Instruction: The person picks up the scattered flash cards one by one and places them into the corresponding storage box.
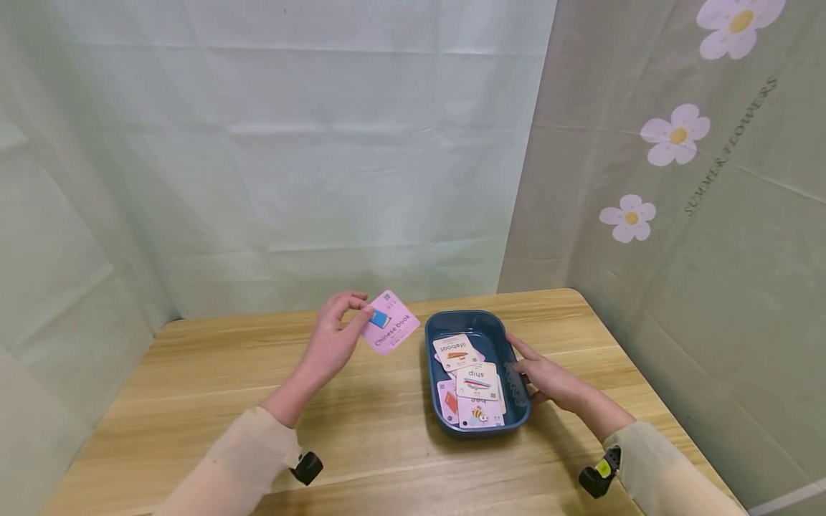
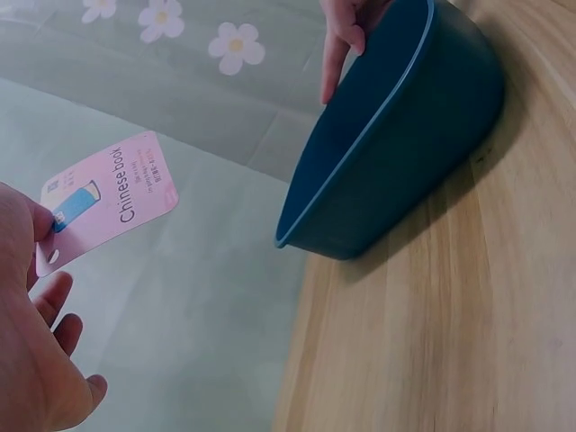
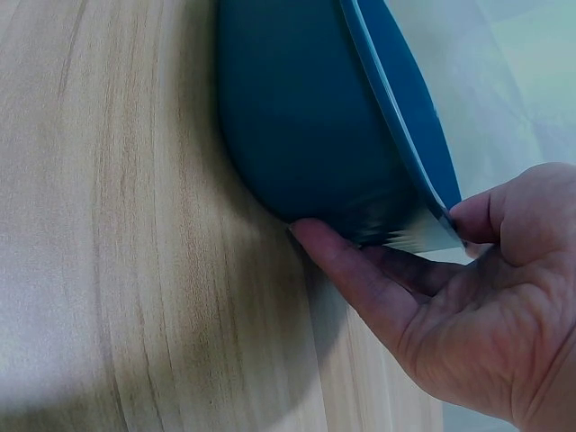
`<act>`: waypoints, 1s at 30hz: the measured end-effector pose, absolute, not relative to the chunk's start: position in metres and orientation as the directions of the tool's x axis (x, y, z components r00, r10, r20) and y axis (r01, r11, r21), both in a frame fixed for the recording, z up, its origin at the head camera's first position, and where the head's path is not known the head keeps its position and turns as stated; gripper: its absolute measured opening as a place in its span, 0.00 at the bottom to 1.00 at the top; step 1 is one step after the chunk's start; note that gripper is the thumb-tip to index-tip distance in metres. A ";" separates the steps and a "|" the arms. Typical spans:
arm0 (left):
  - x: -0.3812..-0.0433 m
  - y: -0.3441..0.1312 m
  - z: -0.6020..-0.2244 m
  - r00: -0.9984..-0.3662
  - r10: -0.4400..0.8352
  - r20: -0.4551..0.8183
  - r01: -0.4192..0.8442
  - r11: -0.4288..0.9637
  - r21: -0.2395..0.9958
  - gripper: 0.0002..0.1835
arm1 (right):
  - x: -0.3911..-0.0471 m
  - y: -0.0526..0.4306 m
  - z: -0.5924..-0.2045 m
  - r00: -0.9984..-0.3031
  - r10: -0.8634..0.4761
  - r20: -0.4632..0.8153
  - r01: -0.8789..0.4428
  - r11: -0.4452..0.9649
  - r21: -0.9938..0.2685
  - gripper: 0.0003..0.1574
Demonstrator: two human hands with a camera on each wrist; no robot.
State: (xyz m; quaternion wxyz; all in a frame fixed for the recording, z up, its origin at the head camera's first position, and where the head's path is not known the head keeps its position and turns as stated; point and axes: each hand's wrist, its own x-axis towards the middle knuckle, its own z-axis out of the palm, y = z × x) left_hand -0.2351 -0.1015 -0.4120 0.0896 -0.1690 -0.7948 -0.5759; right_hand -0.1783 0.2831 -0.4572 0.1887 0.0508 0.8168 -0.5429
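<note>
My left hand (image 1: 335, 330) pinches a pink picture card (image 1: 391, 324) by one edge, in the air left of the dark blue plastic bin. The card reads "Chinese book" beside a blue book drawing; in the left wrist view the card (image 2: 117, 198) faces the camera. On the wooden table stands the bin (image 1: 433, 373), holding several picture cards, among them a ship card (image 1: 477, 382), a lifeboat card (image 1: 455, 351) and a partly covered bee card (image 1: 480, 416). With thumb at the rim and fingers against the outer wall, my right hand (image 3: 486, 297) grips the bin's right side.
The wooden table (image 1: 226, 401) ends at a pale cloth backdrop (image 1: 342, 158). At the right hangs a curtain (image 1: 742, 301) printed with flowers and lettering. Dark wrist cameras sit at both sleeves.
</note>
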 end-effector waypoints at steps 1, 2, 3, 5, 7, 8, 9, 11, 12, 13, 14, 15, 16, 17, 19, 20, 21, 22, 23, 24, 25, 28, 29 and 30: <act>-0.235 -0.100 -0.412 -0.927 0.169 0.336 0.372 0.279 0.886 0.09 | -0.178 0.283 -0.457 -0.924 -0.121 -0.363 0.288 0.405 -0.868 0.43; -0.234 -0.099 -0.412 -0.927 0.170 0.335 0.371 0.277 0.886 0.09 | -0.178 0.283 -0.457 -0.923 -0.122 -0.364 0.288 0.406 -0.867 0.43; -0.234 -0.098 -0.413 -0.927 0.172 0.335 0.371 0.275 0.887 0.08 | -0.178 0.283 -0.457 -0.923 -0.123 -0.364 0.289 0.405 -0.867 0.43; -0.234 -0.095 -0.414 -0.925 0.176 0.338 0.376 0.272 0.886 0.08 | -0.179 0.283 -0.458 -0.923 -0.122 -0.364 0.289 0.404 -0.868 0.43; -0.234 -0.092 -0.415 -0.922 0.180 0.343 0.381 0.263 0.887 0.08 | -0.179 0.284 -0.458 -0.924 -0.121 -0.363 0.288 0.406 -0.867 0.43; -0.234 -0.090 -0.415 -0.921 0.179 0.345 0.383 0.259 0.887 0.08 | -0.179 0.284 -0.458 -0.924 -0.121 -0.362 0.287 0.407 -0.867 0.43; -0.234 -0.089 -0.416 -0.920 0.180 0.347 0.384 0.256 0.887 0.08 | -0.179 0.284 -0.458 -0.925 -0.121 -0.361 0.285 0.409 -0.867 0.43; -0.234 -0.086 -0.416 -0.919 0.183 0.349 0.387 0.252 0.887 0.08 | -0.179 0.284 -0.458 -0.925 -0.118 -0.361 0.286 0.411 -0.866 0.43; -0.235 -0.085 -0.417 -0.918 0.184 0.351 0.389 0.248 0.887 0.08 | -0.179 0.284 -0.458 -0.925 -0.117 -0.362 0.286 0.411 -0.865 0.43; -0.234 -0.083 -0.417 -0.918 0.183 0.352 0.389 0.247 0.887 0.07 | -0.179 0.284 -0.458 -0.925 -0.118 -0.362 0.286 0.412 -0.865 0.43; -0.234 -0.082 -0.416 -0.917 0.185 0.353 0.391 0.246 0.887 0.07 | -0.179 0.284 -0.458 -0.925 -0.117 -0.362 0.287 0.412 -0.865 0.43; -0.234 -0.080 -0.416 -0.915 0.189 0.355 0.394 0.243 0.886 0.08 | -0.179 0.284 -0.458 -0.925 -0.115 -0.363 0.287 0.413 -0.864 0.43; -0.234 -0.079 -0.416 -0.915 0.192 0.355 0.394 0.244 0.886 0.08 | -0.179 0.284 -0.458 -0.925 -0.114 -0.362 0.288 0.411 -0.865 0.43; -0.235 -0.077 -0.416 -0.914 0.194 0.357 0.397 0.240 0.886 0.08 | -0.179 0.284 -0.458 -0.926 -0.113 -0.361 0.288 0.410 -0.866 0.43; -0.234 -0.074 -0.416 -0.912 0.198 0.360 0.401 0.239 0.884 0.07 | -0.178 0.284 -0.457 -0.926 -0.111 -0.362 0.289 0.410 -0.865 0.43; -0.234 -0.072 -0.416 -0.911 0.200 0.360 0.402 0.239 0.884 0.07 | -0.178 0.283 -0.457 -0.926 -0.110 -0.362 0.290 0.409 -0.865 0.43; -0.234 -0.070 -0.416 -0.911 0.201 0.361 0.403 0.239 0.884 0.07 | -0.178 0.283 -0.457 -0.926 -0.110 -0.362 0.290 0.409 -0.865 0.43; -0.235 -0.068 -0.416 -0.911 0.200 0.360 0.402 0.241 0.883 0.07 | -0.178 0.283 -0.456 -0.925 -0.110 -0.363 0.291 0.408 -0.865 0.43; -0.234 -0.066 -0.416 -0.911 0.200 0.361 0.403 0.240 0.883 0.07 | -0.178 0.283 -0.456 -0.925 -0.110 -0.364 0.292 0.409 -0.864 0.43; -0.234 -0.065 -0.415 -0.912 0.201 0.359 0.401 0.240 0.884 0.07 | -0.178 0.283 -0.456 -0.924 -0.109 -0.365 0.293 0.410 -0.864 0.43; -0.233 -0.063 -0.415 -0.913 0.202 0.355 0.398 0.242 0.885 0.07 | -0.178 0.282 -0.456 -0.924 -0.109 -0.366 0.293 0.411 -0.863 0.43; -0.233 -0.059 -0.416 -0.912 0.212 0.352 0.398 0.239 0.886 0.07 | -0.178 0.282 -0.456 -0.924 -0.109 -0.366 0.293 0.413 -0.862 0.43; -0.232 -0.057 -0.416 -0.911 0.216 0.352 0.399 0.238 0.886 0.07 | -0.178 0.282 -0.456 -0.925 -0.110 -0.365 0.291 0.414 -0.862 0.43; -0.232 -0.056 -0.416 -0.909 0.220 0.354 0.401 0.236 0.885 0.07 | -0.178 0.282 -0.456 -0.925 -0.110 -0.364 0.290 0.415 -0.862 0.43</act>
